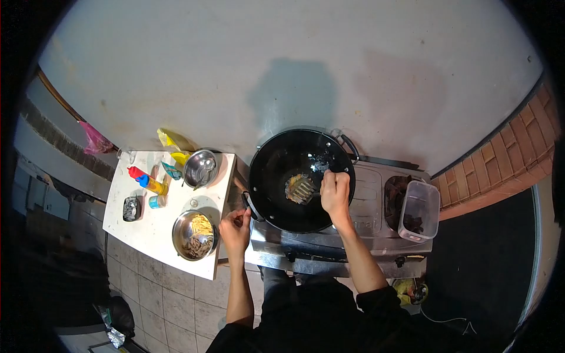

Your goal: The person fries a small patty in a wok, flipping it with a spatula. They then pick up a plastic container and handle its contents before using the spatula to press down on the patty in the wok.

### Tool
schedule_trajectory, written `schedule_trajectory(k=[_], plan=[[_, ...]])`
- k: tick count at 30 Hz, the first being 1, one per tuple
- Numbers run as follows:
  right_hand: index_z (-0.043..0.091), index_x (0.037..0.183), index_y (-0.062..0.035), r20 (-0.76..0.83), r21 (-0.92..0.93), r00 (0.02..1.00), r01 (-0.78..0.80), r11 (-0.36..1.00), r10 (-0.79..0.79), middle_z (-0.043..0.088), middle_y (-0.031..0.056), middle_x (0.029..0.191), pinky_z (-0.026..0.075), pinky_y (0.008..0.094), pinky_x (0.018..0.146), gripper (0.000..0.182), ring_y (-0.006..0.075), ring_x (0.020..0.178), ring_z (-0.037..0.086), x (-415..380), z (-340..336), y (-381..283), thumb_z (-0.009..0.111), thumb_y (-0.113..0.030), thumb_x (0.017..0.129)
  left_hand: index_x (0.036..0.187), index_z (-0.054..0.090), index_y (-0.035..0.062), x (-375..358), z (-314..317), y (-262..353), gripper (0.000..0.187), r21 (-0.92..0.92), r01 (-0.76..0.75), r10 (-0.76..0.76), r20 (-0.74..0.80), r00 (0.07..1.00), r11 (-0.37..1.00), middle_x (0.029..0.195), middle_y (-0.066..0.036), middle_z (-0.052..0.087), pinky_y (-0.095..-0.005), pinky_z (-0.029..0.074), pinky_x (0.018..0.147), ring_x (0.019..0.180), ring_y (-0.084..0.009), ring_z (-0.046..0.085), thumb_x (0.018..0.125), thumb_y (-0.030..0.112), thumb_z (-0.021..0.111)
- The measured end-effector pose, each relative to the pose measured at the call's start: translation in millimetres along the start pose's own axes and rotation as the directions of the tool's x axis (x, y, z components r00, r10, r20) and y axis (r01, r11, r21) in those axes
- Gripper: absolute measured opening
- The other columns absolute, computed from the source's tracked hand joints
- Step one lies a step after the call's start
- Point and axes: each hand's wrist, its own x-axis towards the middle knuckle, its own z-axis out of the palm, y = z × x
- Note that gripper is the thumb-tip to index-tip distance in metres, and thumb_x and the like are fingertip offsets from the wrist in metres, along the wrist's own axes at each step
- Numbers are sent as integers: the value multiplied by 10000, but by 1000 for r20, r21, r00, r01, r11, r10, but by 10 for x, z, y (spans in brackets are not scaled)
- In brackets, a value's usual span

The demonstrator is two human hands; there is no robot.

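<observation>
A large black wok (276,206) sits on the stove, with some browned food (293,183) near its middle. A slotted turner (303,190) rests against that food. My right hand (335,191) is closed around the turner's handle, above the right part of the wok. At the wok's lower left, my left hand (235,230) is closed at the wok's side handle (252,209). Left of that hand, a metal pot (181,226) on the white table holds pale yellow strips and brownish pieces.
The white table (135,235) also bears a steel bowl (201,168), red and yellow squeeze bottles (152,183), a small jar (156,202) and a dark foil-lined dish (132,208). A clear plastic container (421,209) stands over the right burner. Brick edging (500,153) runs at the right.
</observation>
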Motion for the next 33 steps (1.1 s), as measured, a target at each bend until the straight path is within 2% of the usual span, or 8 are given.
schedule_trajectory(k=[6,9,11,12,13,18,25,33], plan=[[409,538,72,-1,17,1000,4,1000,-4,450,230,519,316,458,503,413,347,480,468,-9,-14,-154,525,-120,885,811,697,-43,14,6,-17,287,-5,3,-3,-15,1000,1000,578,-119,599,-319,440,522,514,-170,562,804,239,749],[395,519,75,-65,22,996,60,998,-59,418,223,471,300,447,475,430,297,414,438,-18,-12,-121,507,-116,887,804,697,-38,16,-6,-6,282,-15,-14,14,-12,1000,1000,590,-133,607,-335,448,535,518,-208,576,801,239,748],[397,496,60,-74,141,995,69,988,-59,399,152,420,265,399,422,444,204,364,383,-26,-47,-155,487,-114,895,805,698,-35,18,-30,24,281,41,-29,29,8,1000,999,599,-146,610,-351,452,542,524,-239,585,798,242,748],[385,458,27,-51,331,999,12,944,5,388,53,399,223,345,389,469,125,349,339,-63,-76,-201,468,-106,900,808,701,-27,20,-20,-4,277,13,-35,35,6,999,999,603,-146,611,-364,450,542,530,-258,588,798,246,745],[276,500,-116,-80,411,995,86,907,-58,280,-18,417,180,271,351,485,80,334,263,-88,-61,-152,434,-118,958,808,701,-27,20,-12,-21,277,10,-36,37,-3,999,999,603,-146,611,-364,450,542,530,-258,588,798,246,745],[281,509,-96,-162,650,968,250,718,-191,274,6,412,178,274,360,487,102,329,230,-126,-163,-221,397,-139,979,809,705,-15,10,-34,58,260,31,-31,31,2,1000,999,608,-146,615,-371,452,541,545,-276,604,803,243,737],[271,511,-85,-139,656,985,166,736,-98,301,10,426,176,279,376,495,94,349,260,-164,-398,-291,398,-129,987,807,706,-3,-17,-63,93,254,55,-62,61,5,998,997,614,-148,622,-371,453,539,549,-279,613,813,249,726],[280,526,-83,-106,660,989,145,737,-99,311,3,448,173,275,375,469,88,365,270,-266,-324,-136,418,-116,973,800,700,-4,-9,-69,96,251,79,-116,117,-8,993,990,635,-156,633,-378,470,560,591,-308,636,809,245,732]])
